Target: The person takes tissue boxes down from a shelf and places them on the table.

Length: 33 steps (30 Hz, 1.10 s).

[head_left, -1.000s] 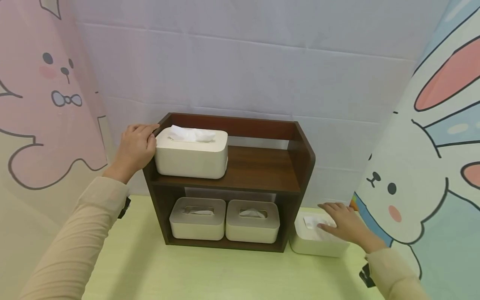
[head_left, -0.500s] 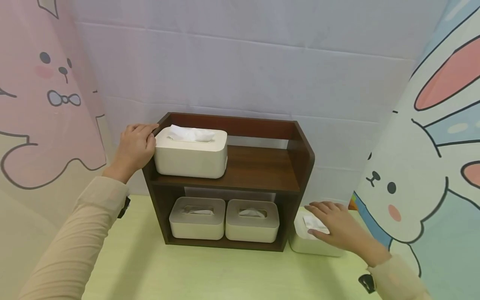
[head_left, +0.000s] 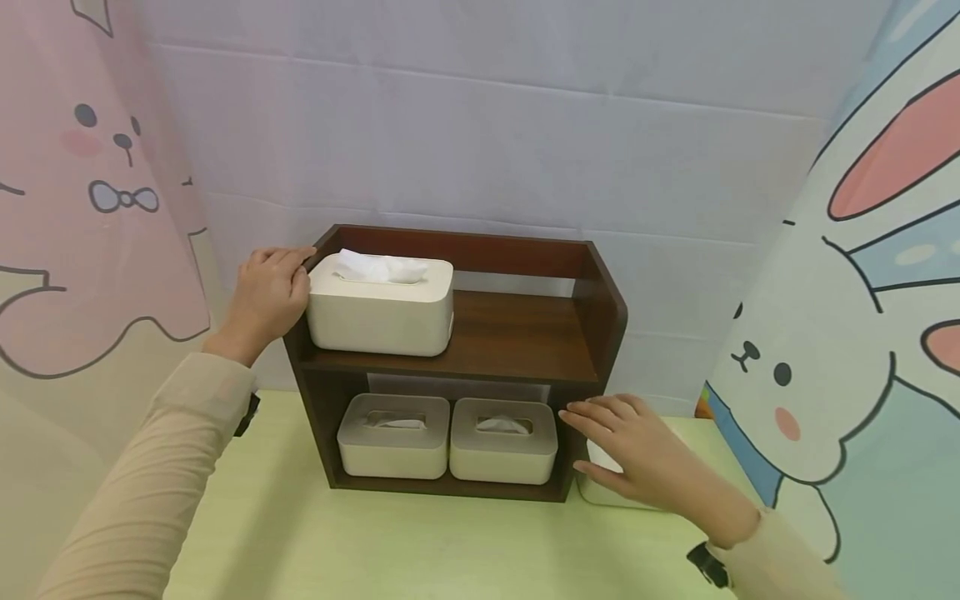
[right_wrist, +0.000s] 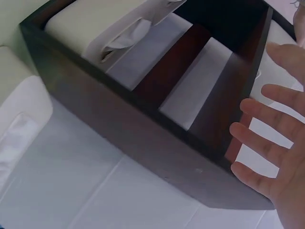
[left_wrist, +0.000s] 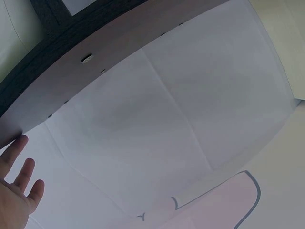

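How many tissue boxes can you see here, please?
4: an upper box on the top shelf, left; a left box and a right box on the lower shelf; an outer box, partly hidden, on the table, right of the rack. More may be hidden.

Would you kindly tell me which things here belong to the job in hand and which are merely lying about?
Likely part of the job:
dark shelf, touched by the left hand
upper tissue box
two lower tissue boxes
outer tissue box, partly behind the right hand

Just surroundings:
pale green table
rabbit print
pink animal print
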Available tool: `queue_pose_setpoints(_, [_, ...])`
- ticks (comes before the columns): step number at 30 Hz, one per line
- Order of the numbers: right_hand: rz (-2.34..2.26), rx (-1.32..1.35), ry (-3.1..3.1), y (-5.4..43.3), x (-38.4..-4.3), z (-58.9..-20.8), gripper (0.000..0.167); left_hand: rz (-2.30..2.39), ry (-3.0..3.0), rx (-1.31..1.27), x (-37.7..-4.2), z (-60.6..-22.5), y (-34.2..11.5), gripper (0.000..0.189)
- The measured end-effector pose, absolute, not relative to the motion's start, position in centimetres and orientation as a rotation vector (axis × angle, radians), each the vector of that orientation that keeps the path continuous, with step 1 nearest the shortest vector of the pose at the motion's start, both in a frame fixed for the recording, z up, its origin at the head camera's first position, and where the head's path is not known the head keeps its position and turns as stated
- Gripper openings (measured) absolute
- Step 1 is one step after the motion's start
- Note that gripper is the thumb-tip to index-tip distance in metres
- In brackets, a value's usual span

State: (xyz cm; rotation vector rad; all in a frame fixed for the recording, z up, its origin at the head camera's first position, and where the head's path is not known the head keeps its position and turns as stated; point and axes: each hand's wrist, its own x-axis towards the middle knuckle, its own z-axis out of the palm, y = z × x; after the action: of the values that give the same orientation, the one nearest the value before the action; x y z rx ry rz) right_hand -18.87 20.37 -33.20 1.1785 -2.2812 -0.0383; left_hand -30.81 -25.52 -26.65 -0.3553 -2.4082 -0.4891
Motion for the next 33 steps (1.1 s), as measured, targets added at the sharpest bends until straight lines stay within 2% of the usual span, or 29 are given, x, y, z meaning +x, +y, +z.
queue_pose_setpoints(10, [-0.065,1.250,-2.215,17.2,-20.4,-31.8,0.052,-0.488,-2.409,-0.355,-30.8,-26.8,-25.5,0.042])
queue_pose_setpoints(14, [-0.096,1.223,-2.256,15.7,-21.2,-30.9,0.062,-0.492,-2.401,-0.355,-30.7,-26.8,-25.6,0.042])
queue_pose_setpoints(26, [-0.024,1.125,-2.405,12.2,-24.7,-28.4,0.061,-0.495,-2.398,-0.364,-30.7,-26.5,-25.5,0.042])
queue_pose_setpoints(33, [-0.007,1.047,-2.547,10.3,-26.4,-26.7,0.067,-0.493,-2.402,-0.362,-30.7,-26.5,-25.6,0.042])
